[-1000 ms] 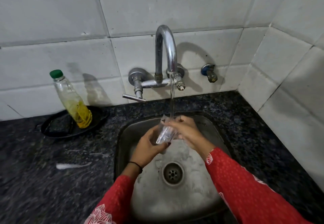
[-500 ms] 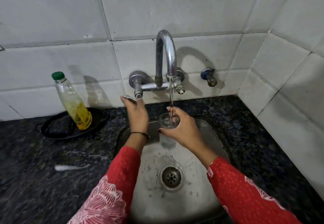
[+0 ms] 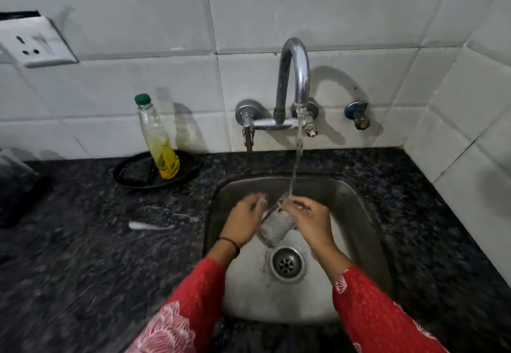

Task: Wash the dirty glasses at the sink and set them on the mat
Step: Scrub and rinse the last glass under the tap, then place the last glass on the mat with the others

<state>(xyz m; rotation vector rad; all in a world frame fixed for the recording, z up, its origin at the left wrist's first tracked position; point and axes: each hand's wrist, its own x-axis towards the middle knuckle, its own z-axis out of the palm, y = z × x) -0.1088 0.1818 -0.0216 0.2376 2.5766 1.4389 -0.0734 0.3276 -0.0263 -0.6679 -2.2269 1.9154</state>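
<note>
A clear drinking glass (image 3: 273, 226) is tilted over the steel sink (image 3: 356, 206), its base toward me. Water streams from the curved tap (image 3: 294, 76) onto its rim end. My right hand (image 3: 309, 218) grips the glass from the right, with fingers curled over its upper end. On the glass's left side is my left hand (image 3: 244, 220), fingers bent against it. The mat is not in view.
A bottle with a green cap and yellow liquid (image 3: 160, 142) stands on a black dish (image 3: 132, 174) left of the sink. A dark granite counter (image 3: 83, 242) surrounds the sink; a white streak (image 3: 150, 225) lies on it. A wall socket (image 3: 36, 41) is upper left. The drain (image 3: 287, 263) is open.
My left hand came down from the tap lever back to the glass. The glass went from upright under the stream to tilted, held between both hands. The view shifted down.
</note>
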